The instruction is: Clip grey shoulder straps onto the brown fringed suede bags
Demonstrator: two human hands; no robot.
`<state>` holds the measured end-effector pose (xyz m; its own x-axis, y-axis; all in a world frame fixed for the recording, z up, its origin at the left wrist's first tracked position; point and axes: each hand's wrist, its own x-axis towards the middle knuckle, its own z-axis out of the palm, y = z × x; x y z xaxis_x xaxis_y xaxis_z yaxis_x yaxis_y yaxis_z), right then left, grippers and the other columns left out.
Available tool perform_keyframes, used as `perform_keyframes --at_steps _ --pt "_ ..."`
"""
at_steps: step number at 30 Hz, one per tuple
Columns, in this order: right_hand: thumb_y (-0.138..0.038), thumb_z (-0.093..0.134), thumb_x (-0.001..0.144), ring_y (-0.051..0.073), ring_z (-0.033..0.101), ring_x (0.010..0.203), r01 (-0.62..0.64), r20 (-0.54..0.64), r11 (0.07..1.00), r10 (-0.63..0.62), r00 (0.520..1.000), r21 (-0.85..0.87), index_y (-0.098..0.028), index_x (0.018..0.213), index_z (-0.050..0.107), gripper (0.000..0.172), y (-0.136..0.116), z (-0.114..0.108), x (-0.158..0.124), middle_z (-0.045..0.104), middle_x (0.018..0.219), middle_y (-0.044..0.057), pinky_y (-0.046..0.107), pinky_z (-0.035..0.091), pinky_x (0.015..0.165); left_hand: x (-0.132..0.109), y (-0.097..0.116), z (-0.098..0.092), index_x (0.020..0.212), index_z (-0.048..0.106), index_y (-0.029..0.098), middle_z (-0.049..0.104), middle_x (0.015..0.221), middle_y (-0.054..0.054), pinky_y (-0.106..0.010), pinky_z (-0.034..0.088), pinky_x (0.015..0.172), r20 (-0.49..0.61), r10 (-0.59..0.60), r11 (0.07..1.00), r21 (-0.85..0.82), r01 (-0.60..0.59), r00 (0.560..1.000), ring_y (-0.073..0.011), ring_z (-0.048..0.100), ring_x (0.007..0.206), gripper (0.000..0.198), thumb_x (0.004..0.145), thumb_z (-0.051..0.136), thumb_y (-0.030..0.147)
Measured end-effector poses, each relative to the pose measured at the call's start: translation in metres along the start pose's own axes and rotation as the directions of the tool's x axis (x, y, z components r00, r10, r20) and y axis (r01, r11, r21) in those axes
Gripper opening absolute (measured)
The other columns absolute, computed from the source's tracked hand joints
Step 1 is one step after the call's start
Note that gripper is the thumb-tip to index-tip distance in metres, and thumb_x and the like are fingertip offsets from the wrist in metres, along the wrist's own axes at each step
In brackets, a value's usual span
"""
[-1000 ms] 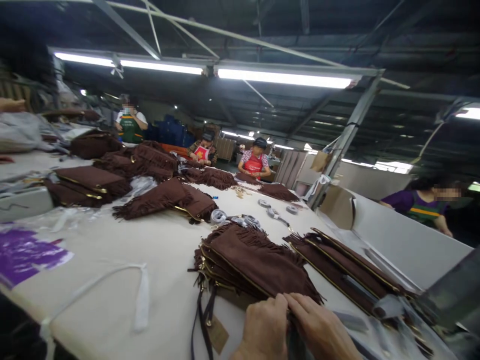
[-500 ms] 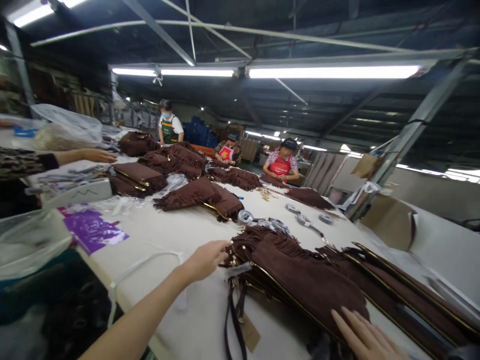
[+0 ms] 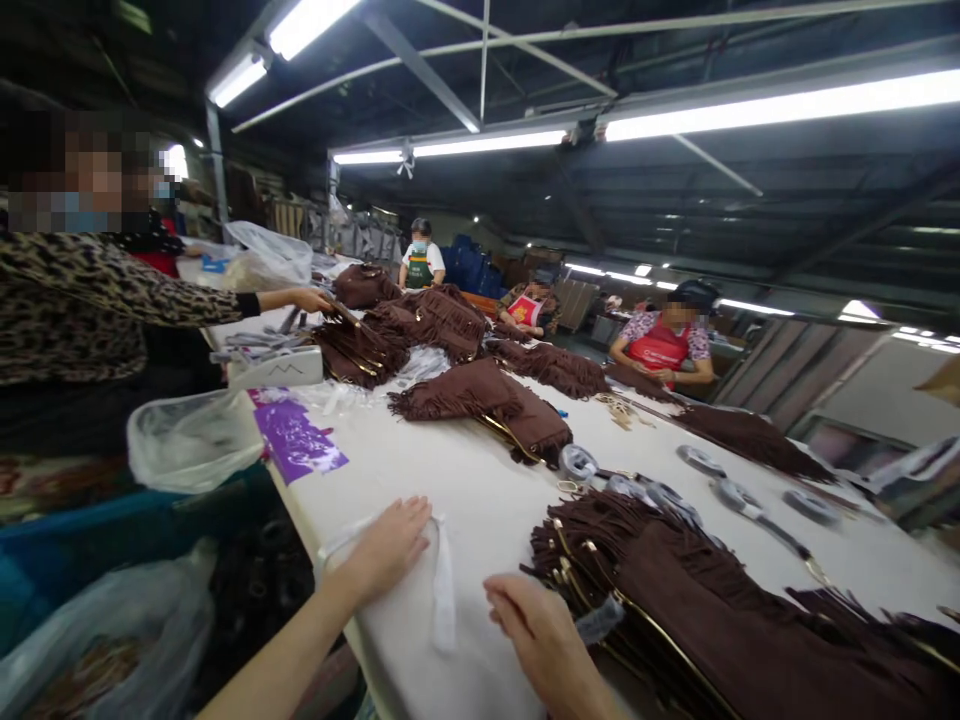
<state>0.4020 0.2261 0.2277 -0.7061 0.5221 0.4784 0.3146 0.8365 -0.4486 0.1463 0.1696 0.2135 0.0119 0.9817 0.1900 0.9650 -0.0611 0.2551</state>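
Note:
My left hand (image 3: pixel 391 550) lies flat on the white tabletop, fingers stretched out, over a thin white strip (image 3: pixel 444 590). I cannot make out any grip on the strip. To its right, my right hand (image 3: pixel 536 635) hovers low over the table, with fingers loosely extended and nothing visible in them. It is beside a stack of dark brown fringed bags (image 3: pixel 697 590) with gold zipper edges. A clear plastic-wrapped piece (image 3: pixel 600 620) sticks out from the stack near my right wrist.
Wrapped straps (image 3: pixel 739 497) lie behind the stack. More brown bags (image 3: pixel 487 395) stretch across the table. Purple sheets (image 3: pixel 300 440) rest by the left edge, above a teal bin (image 3: pixel 52 550). A co-worker's hand (image 3: pixel 311 300) grips a bag at left; others work along the far side.
Both hands have left the brown bag stack. My left hand came down onto the white strip, my right hand moved left. The view swung left, and the co-worker's hand now grips a bag.

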Motion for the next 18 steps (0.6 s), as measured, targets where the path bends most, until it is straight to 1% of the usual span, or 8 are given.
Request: perform_keyframes --at_steps 2,4,6,8,10,13,16,18 --pt "-0.017 0.040 0.091 0.021 0.068 0.069 -0.028 -0.048 0.998 0.025 0.999 -0.062 -0.021 0.095 0.063 0.024 0.012 0.023 0.028 0.069 0.076 0.004 0.030 0.055 0.066 0.001 0.003 0.007 0.140 0.046 0.008 0.041 0.148 -0.018 -0.050 0.031 0.114 0.013 -0.005 1.000 0.028 0.005 1.000 -0.0275 0.037 0.139 0.049 0.092 0.042 0.020" --pt "-0.014 0.042 0.086 0.023 0.068 0.073 -0.048 -0.073 0.993 0.040 0.997 -0.107 -0.018 0.099 0.062 0.024 0.022 0.044 0.046 0.069 0.081 0.007 0.034 0.056 0.069 0.000 0.003 0.012 0.140 0.046 0.010 0.041 0.149 -0.017 -0.049 0.031 0.115 -0.027 0.006 0.999 0.046 -0.005 1.000 -0.0270 0.037 0.139 0.048 0.093 0.043 0.020" --pt "-0.012 0.045 0.083 0.024 0.068 0.076 -0.069 -0.083 0.989 0.059 0.995 -0.128 -0.016 0.107 0.059 0.028 0.029 0.059 0.057 0.069 0.085 0.009 0.035 0.056 0.070 -0.001 0.001 0.016 0.140 0.047 0.012 0.042 0.148 -0.016 -0.047 0.032 0.115 -0.068 0.025 0.998 0.057 -0.022 0.997 -0.0257 0.039 0.138 0.048 0.093 0.043 0.021" --pt "-0.010 0.047 0.083 0.023 0.067 0.077 -0.080 -0.080 0.985 0.068 0.994 -0.154 -0.016 0.112 0.056 0.032 0.032 0.069 0.062 0.068 0.087 0.008 0.034 0.055 0.069 -0.002 0.000 0.018 0.140 0.046 0.013 0.043 0.148 -0.015 -0.046 0.033 0.114 -0.084 0.033 0.997 0.069 -0.027 0.996 -0.0254 0.040 0.137 0.048 0.093 0.044 0.021" --pt "-0.009 0.048 0.083 0.022 0.066 0.075 -0.081 -0.057 0.979 0.071 0.996 -0.185 -0.018 0.109 0.056 0.028 0.032 0.074 0.065 0.067 0.085 0.006 0.031 0.053 0.068 -0.002 0.000 0.019 0.140 0.047 0.012 0.044 0.147 -0.015 -0.046 0.034 0.114 -0.088 0.023 0.997 0.077 -0.016 0.996 -0.0257 0.041 0.137 0.048 0.093 0.045 0.021" --pt "-0.009 0.047 0.086 0.019 0.065 0.071 -0.059 0.002 0.969 0.061 0.998 -0.242 -0.021 0.091 0.057 0.016 0.032 0.076 0.069 0.065 0.079 0.002 0.026 0.049 0.064 -0.001 0.001 0.020 0.140 0.047 0.012 0.044 0.147 -0.015 -0.046 0.033 0.115 -0.103 0.009 0.997 0.072 -0.002 0.995 -0.0259 0.041 0.137 0.048 0.093 0.045 0.021" --pt "-0.011 0.046 0.091 0.015 0.062 0.066 -0.013 0.060 0.950 0.034 0.998 -0.311 -0.022 0.076 0.054 0.021 0.032 0.074 0.072 0.061 0.075 -0.001 0.023 0.043 0.059 -0.001 0.003 0.020 0.139 0.047 0.012 0.045 0.147 -0.015 -0.047 0.034 0.114 -0.110 0.000 0.999 0.050 0.005 0.994 -0.0261 0.042 0.136 0.047 0.093 0.045 0.021" --pt "-0.012 0.048 0.092 0.014 0.060 0.062 0.010 0.088 0.930 0.024 0.996 -0.368 -0.022 0.074 0.054 0.022 0.031 0.070 0.072 0.060 0.073 -0.002 0.023 0.038 0.055 0.000 0.004 0.020 0.139 0.048 0.012 0.045 0.147 -0.015 -0.047 0.034 0.114 -0.104 -0.011 0.999 0.041 0.015 0.995 -0.0262 0.042 0.136 0.047 0.093 0.045 0.022"
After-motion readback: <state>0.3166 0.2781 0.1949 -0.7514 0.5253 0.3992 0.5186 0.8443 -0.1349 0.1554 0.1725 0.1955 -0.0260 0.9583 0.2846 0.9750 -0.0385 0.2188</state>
